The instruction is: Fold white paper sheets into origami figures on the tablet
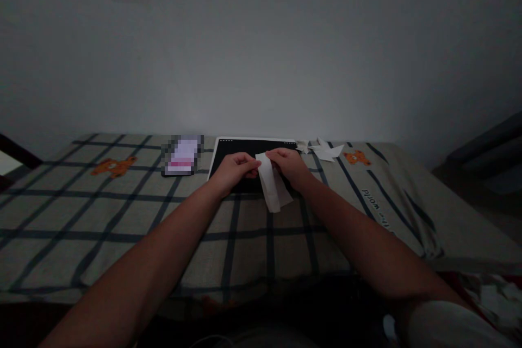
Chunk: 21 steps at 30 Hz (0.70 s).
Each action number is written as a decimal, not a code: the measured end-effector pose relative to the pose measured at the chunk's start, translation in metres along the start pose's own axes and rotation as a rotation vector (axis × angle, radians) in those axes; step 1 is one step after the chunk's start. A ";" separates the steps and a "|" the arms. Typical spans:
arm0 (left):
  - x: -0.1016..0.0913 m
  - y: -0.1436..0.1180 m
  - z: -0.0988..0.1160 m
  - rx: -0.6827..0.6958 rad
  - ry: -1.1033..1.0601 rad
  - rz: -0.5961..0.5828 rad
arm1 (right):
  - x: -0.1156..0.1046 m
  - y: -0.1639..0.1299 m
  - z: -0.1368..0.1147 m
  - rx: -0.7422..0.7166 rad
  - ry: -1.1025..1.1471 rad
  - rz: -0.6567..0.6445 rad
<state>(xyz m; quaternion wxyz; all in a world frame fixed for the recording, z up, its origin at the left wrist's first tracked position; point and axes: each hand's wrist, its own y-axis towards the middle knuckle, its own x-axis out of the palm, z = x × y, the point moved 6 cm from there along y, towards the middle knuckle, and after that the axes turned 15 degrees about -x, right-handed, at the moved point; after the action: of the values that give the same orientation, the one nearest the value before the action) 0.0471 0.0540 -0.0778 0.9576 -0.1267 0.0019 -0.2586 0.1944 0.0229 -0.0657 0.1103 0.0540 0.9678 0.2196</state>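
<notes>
Head view: my left hand point(236, 167) and right hand point(290, 165) both pinch the top of a folded white paper strip point(271, 187), held just above a black mat point(228, 160) on the checked desk cloth point(122, 217). Finished folded paper pieces point(324, 150) lie at the mat's far right corner; this strip looks only partly folded, in my judgement. A phone point(181, 157) lies left.

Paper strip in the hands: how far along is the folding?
Already done, it seems: folded white paper pieces lie by the far right corner of the black board. In hand: the left hand and right hand pinch the top of a long white paper strip over the board. It hangs mostly flat, so most of its folding looks left.
</notes>
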 end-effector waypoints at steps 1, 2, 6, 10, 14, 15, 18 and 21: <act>0.000 0.000 0.000 0.004 -0.002 0.008 | 0.000 0.000 -0.001 -0.001 0.000 0.006; -0.001 0.000 0.001 0.010 -0.006 0.022 | -0.001 0.000 -0.002 -0.003 0.001 0.009; -0.009 0.001 0.004 0.059 -0.029 0.116 | 0.001 -0.001 -0.004 0.022 -0.025 -0.056; -0.013 0.002 0.006 0.076 -0.040 0.155 | 0.002 -0.001 -0.003 0.023 -0.071 -0.103; -0.009 0.003 0.002 0.012 -0.041 0.109 | -0.003 -0.001 -0.001 0.025 -0.125 -0.042; -0.007 0.003 0.001 -0.008 -0.027 0.088 | -0.004 -0.001 0.000 0.026 -0.132 -0.029; -0.003 0.002 -0.003 -0.047 0.027 0.050 | -0.006 0.000 0.000 0.019 -0.136 0.000; -0.003 0.002 -0.003 -0.045 0.061 0.053 | -0.007 0.000 0.000 0.007 -0.134 0.010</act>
<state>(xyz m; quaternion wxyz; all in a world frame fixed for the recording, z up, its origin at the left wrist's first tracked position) 0.0452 0.0563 -0.0816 0.9606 -0.1402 0.0404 -0.2367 0.2009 0.0218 -0.0645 0.1735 0.0736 0.9588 0.2126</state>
